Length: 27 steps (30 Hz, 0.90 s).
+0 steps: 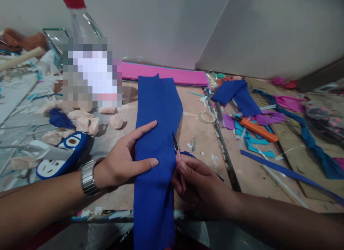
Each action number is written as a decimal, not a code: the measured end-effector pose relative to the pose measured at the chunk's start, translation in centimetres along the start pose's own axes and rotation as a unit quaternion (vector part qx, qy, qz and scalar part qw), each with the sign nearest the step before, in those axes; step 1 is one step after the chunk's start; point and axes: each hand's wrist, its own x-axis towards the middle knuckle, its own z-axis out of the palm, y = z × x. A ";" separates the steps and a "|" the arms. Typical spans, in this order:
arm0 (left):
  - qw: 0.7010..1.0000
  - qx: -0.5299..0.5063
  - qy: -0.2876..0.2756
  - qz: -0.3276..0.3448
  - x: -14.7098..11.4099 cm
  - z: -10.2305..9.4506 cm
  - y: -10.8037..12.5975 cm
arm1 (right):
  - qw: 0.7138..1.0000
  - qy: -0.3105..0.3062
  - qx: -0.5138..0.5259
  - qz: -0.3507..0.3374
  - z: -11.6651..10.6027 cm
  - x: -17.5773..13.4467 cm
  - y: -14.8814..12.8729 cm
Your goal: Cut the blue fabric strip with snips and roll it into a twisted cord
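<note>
A long folded piece of blue crepe paper [158, 99] runs down the middle of the table and hangs over its near edge. My left hand [120, 157], with a metal watch on the wrist, grips its left side. Thumb and index finger stretch across the top, while the other fingers are hidden, seemingly beneath the paper. In my right hand [197, 174] are small scissors [177, 155] with pink handles. Their dark blades point away from me at the paper's right edge, which slants inward just above them. Thin blue offcuts lie behind the right hand.
A clear bottle with a red cap [85, 22] stands back left. A blue and white glue gun [66, 155] lies left among crumpled peach pieces. Behind is a pink paper pack [163, 72]. At right lie a tape roll [208, 116], an orange cutter [259, 130] and blue paper [236, 94].
</note>
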 end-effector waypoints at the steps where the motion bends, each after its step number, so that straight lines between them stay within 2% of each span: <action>1: 1.000 0.001 -0.001 -0.001 0.0 0.0 0.0 | 1.000 0.000 -0.001 0.001 0.0 0.0 0.0; 21: 1.000 0.000 0.003 -0.008 -0.1 0.1 0.0 | 1.000 0.007 -0.001 0.002 0.2 -0.1 -0.2; 27: 1.000 0.007 -0.012 -0.004 -0.2 -0.1 0.0 | 1.000 0.014 -0.013 0.008 0.2 -0.1 -0.5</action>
